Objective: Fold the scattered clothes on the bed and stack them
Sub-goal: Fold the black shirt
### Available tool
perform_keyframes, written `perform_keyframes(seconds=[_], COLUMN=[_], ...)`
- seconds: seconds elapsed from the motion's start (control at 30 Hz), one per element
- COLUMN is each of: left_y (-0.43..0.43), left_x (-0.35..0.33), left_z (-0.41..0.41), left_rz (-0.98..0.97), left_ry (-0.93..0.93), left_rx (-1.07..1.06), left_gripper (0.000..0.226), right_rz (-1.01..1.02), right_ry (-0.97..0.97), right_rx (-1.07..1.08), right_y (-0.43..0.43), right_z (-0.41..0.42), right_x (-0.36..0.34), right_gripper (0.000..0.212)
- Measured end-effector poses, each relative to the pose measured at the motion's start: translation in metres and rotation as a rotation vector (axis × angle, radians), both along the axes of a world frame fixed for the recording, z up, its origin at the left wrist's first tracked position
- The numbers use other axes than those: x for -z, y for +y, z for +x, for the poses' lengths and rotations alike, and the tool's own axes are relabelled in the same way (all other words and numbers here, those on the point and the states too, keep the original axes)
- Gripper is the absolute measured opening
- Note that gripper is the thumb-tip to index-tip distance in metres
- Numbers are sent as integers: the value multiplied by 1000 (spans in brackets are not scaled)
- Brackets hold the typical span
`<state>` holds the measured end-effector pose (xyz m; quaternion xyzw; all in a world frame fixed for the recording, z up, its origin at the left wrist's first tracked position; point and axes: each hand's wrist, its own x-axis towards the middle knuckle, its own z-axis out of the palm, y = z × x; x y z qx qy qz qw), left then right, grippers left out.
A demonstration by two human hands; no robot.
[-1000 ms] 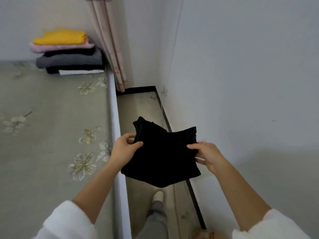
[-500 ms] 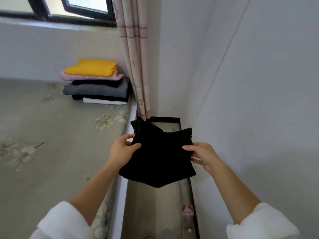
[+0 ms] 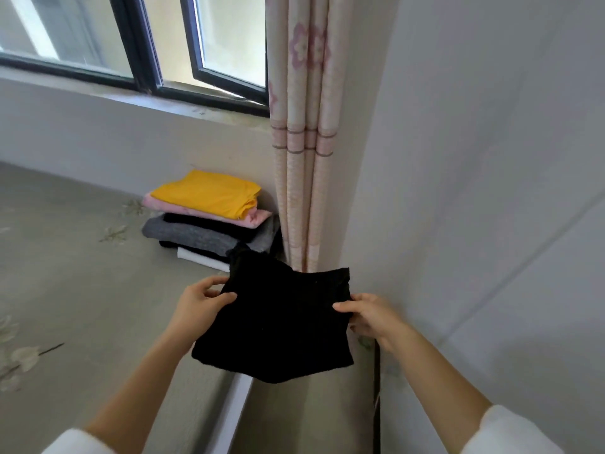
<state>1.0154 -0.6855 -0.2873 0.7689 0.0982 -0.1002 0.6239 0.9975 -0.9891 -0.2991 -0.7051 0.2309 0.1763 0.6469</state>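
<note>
A folded black garment (image 3: 281, 322) hangs in the air between my hands, over the bed's right edge. My left hand (image 3: 199, 306) pinches its left side and my right hand (image 3: 370, 314) pinches its right side. Behind it, in the bed's far right corner, stands a stack of folded clothes (image 3: 209, 221): yellow on top, then pink, black, grey, black and white at the bottom. The black garment hides the stack's near right corner.
The bed (image 3: 75, 290) with a grey-green flowered cover fills the left. A pink flowered curtain (image 3: 304, 132) hangs in the corner beside the stack. A window (image 3: 137, 44) runs above the sill. The white wall (image 3: 491, 191) stands close on the right, with a narrow floor gap below.
The view has lifted and come closer to the stack, which now sits just behind the black garment. Both hands keep the same hold on the garment.
</note>
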Motion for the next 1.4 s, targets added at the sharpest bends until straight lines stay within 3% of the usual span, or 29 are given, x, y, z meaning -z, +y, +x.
perform_keyframes(seconds=[0.27,0.53,0.7,0.93,1.03,1.13,1.23,1.3,1.4], left_y=[44,116,149,178,175,156,133,129,134], left_x=[-18,-14,-12,19,62,100,113,124,143], left_z=[131,313,422,534,545,534,519,512,510], left_rz=[-44,160,281,518,659,847,967,1033,1067], left_ry=[8,-84,-97,-79,-24,-55,-94,-78,-13], left_rx=[-172,-246,-256,-311,-278,-176,-124,-68,-4], left_gripper=[23,21,28,32,39,42,43,48,55], right_rz=[67,-22,-67,-111,-350,-786,-874,-862,-941], right_ry=[-34,-95,-111,-22,47,-158,-451,-441,-275], right_rx=[-151,-250,-210,-82,-109,-240,-527,-786,-1099], right_y=[34,114,156,184,188,194,213,226,230], right_z=[166,338,419,490,498,497,504,510,518], right_x=[-17,-15,-22,19,46,60,60,69,94], right_gripper=[27,37,12,13,20,50,59,67,74])
